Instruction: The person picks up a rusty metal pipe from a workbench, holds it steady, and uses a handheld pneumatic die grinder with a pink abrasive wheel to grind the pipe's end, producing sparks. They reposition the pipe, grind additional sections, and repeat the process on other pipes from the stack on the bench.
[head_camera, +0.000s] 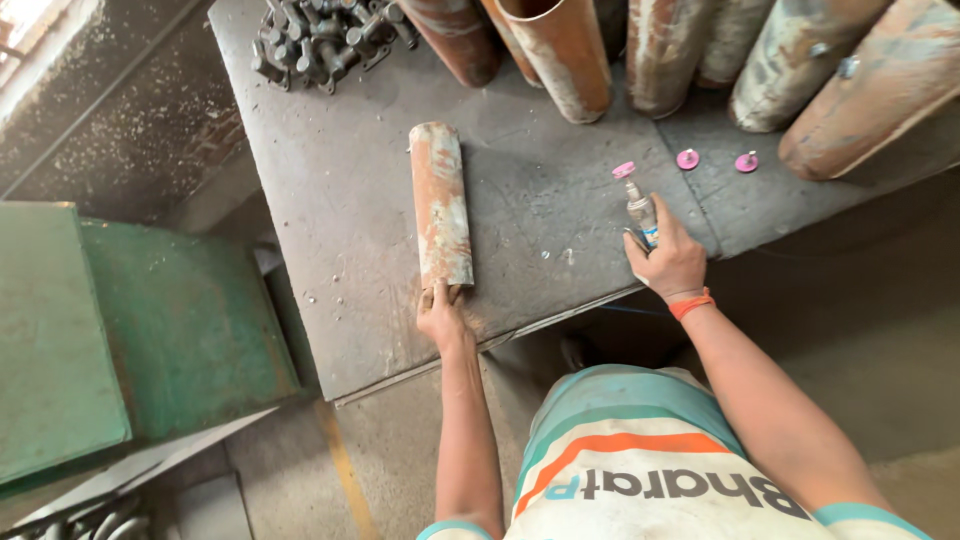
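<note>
Down on the grey metal table (330, 200) we have a short rusty pipe (441, 203) lying on its side, running from near the table's middle toward the near edge. Our left hand (441, 315) meets the pipe's near end just inside that edge: the fingers (436, 293) curl loosely against the end, touching the rim rather than wrapping round the pipe, and we cannot tell how far they reach inside it. Farther toward the right end of the same near edge, well apart from the pipe, our right hand (668, 262) is closed round a small clear bottle (641, 213), held upright by its lower part, fingers pressed round it, with its pink cap (624, 170) sticking up above the hand. An orange band (690, 304) sits on that wrist. Beyond the bottle, two small pink discs (717, 160) lie side by side on the table toward its right end. Along the far edge stand several large rusty cylinders (640, 50), leaning together, and at the far left corner sits a heap of dark metal fittings (325, 38). Left of the table, lower down, is a green metal cabinet (120, 320).
</note>
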